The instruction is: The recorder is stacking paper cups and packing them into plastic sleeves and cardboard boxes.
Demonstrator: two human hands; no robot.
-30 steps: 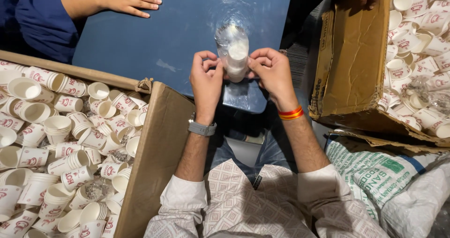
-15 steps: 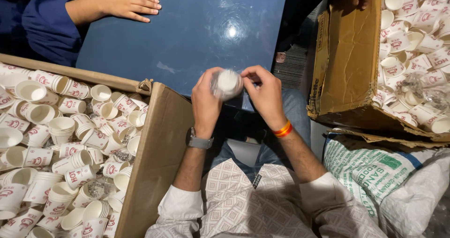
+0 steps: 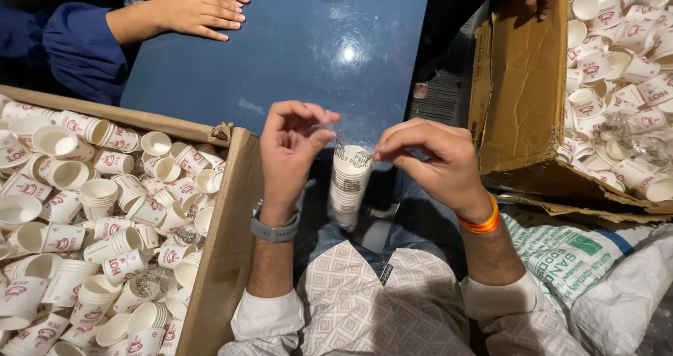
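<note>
Right now the left hand point(image 3: 291, 152) and right hand point(image 3: 434, 161) are pinching the clear wrap of a cup stack point(image 3: 348, 184), hanging over the lap beside the blue surface point(image 3: 294, 54). If either pinch is slipping on that thin film, the stack is probably dropping.

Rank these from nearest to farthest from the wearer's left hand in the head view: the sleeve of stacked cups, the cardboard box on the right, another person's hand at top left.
Measured from the left hand:
1. Sleeve of stacked cups, just right of it, pinched.
2. Another person's hand, top left on the blue table.
3. Right cardboard box, far right.
</note>
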